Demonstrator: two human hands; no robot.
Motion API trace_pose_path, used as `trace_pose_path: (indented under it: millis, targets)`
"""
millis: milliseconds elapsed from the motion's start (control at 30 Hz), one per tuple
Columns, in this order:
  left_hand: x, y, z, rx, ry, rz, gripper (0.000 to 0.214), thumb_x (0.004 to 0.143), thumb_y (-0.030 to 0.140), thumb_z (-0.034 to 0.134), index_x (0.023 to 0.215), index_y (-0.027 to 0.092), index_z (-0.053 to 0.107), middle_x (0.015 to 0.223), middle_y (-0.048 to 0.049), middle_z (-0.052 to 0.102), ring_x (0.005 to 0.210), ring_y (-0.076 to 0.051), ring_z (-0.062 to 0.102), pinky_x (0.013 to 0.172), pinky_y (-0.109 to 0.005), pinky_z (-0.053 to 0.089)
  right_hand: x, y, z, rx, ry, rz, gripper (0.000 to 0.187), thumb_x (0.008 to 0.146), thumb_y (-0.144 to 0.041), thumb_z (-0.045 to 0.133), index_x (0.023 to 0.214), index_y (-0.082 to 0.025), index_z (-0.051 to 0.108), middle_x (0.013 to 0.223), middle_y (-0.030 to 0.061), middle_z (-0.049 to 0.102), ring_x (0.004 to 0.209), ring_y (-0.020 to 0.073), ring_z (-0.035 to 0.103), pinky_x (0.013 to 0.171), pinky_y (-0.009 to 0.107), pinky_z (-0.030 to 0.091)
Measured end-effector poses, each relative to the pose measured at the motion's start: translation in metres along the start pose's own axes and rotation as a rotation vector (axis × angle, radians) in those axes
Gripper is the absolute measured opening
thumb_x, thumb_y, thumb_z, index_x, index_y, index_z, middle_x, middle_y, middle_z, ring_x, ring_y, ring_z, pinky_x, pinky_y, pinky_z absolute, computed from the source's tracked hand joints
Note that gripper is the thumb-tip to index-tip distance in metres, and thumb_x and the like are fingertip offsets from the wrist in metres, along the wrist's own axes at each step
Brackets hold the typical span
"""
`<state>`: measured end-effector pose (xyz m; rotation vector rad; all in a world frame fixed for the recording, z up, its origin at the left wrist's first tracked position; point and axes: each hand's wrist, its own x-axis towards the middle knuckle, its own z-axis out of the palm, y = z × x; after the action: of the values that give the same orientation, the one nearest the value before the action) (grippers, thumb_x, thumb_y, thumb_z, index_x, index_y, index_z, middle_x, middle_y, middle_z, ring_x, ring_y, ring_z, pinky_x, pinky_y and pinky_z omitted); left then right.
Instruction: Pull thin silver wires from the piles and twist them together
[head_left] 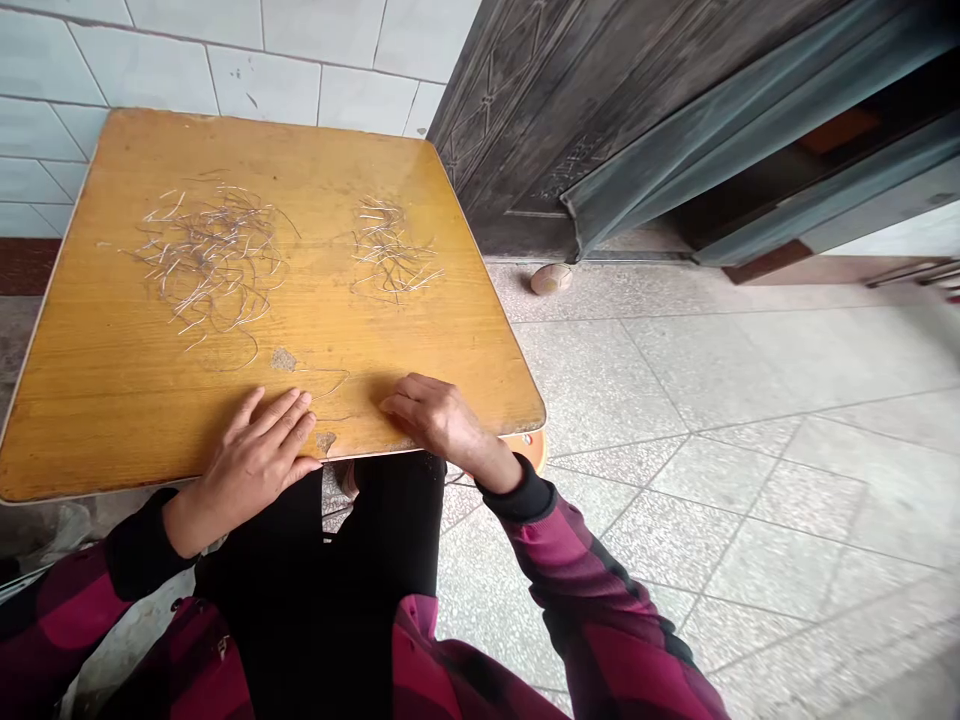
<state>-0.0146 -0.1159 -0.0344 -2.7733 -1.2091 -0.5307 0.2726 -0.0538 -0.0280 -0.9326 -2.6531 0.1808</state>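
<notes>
Head view: left hand (259, 455) flat, gripping nothing; right hand (431, 412) curled, contents unclear; a careless sweep could knock wires (223, 240) off the table (319, 310).

Honey-yellow tabletop (420, 340) streaked with wood grain, silvery wires (217, 250) glinting, and look, magenta-and-black checked sleeves (570, 560), solid black trousers (390, 520), white wall tiles (262, 80), speckled pale-grey floor (750, 480)

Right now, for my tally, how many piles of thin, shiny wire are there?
2: one larger wire pile at left on the yellow wooden table, one smaller wire pile farther right.
</notes>
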Motion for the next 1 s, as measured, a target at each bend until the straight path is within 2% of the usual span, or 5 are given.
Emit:
trace_pose_path:
  millis: [267,367,600,767,1000]
  targets:
    - [0.001,-0.002,0.000,-0.027,0.002,0.012,0.037,0.094,0.032,0.058,0.123,0.012,0.062,0.137,-0.0178,0.058,0.132,-0.032,0.050,0.115,-0.055,0.031,0.017,-0.001,-0.003,0.190,0.189,0.074,0.019,0.098,-0.024,0.049,0.109,-0.018,0.064,0.101,0.0103,0.063,0.093,0.0196,0.059,0.080,0.033,0.051]
    - [0.000,-0.004,0.001,-0.078,0.018,-0.010,0.035,0.092,0.031,0.059,0.122,0.013,0.062,0.138,-0.0178,0.057,0.131,-0.031,0.051,0.114,-0.055,0.033,0.049,-0.007,0.005,0.076,0.099,-0.092,0.020,0.097,-0.025,0.053,0.107,-0.015,0.066,0.114,0.0135,0.062,0.101,0.0227,0.055,0.083,0.037,0.047]
    - [0.005,-0.010,0.000,-0.360,0.181,-0.280,0.022,0.094,0.024,0.054,0.111,0.015,0.064,0.127,-0.0150,0.063,0.116,-0.027,0.060,0.099,-0.043,0.051,0.088,-0.023,0.004,-0.285,-0.187,-0.287,0.029,0.100,-0.011,0.038,0.086,-0.011,0.064,0.088,0.0110,0.062,0.081,0.0193,0.050,0.065,0.033,0.035]
    - [0.025,-0.023,-0.003,-0.526,0.081,-0.478,0.014,0.087,0.026,0.062,0.096,0.015,0.063,0.097,-0.0062,0.064,0.068,-0.013,0.059,0.066,-0.028,0.054,0.083,-0.023,-0.002,-0.295,-0.260,-0.175,0.027,0.099,-0.012,0.036,0.091,-0.010,0.062,0.089,0.0098,0.062,0.067,0.0146,0.048,0.053,0.030,0.027]
    - [0.052,-0.025,-0.001,-0.257,-0.092,-0.453,0.012,0.082,0.014,0.062,0.070,0.015,0.059,0.088,-0.0081,0.058,0.081,-0.020,0.059,0.078,-0.034,0.050,0.092,-0.039,-0.006,-0.167,-0.308,0.058,0.028,0.098,-0.034,0.046,0.105,-0.011,0.062,0.104,0.0103,0.063,0.071,0.0146,0.054,0.052,0.029,0.025]
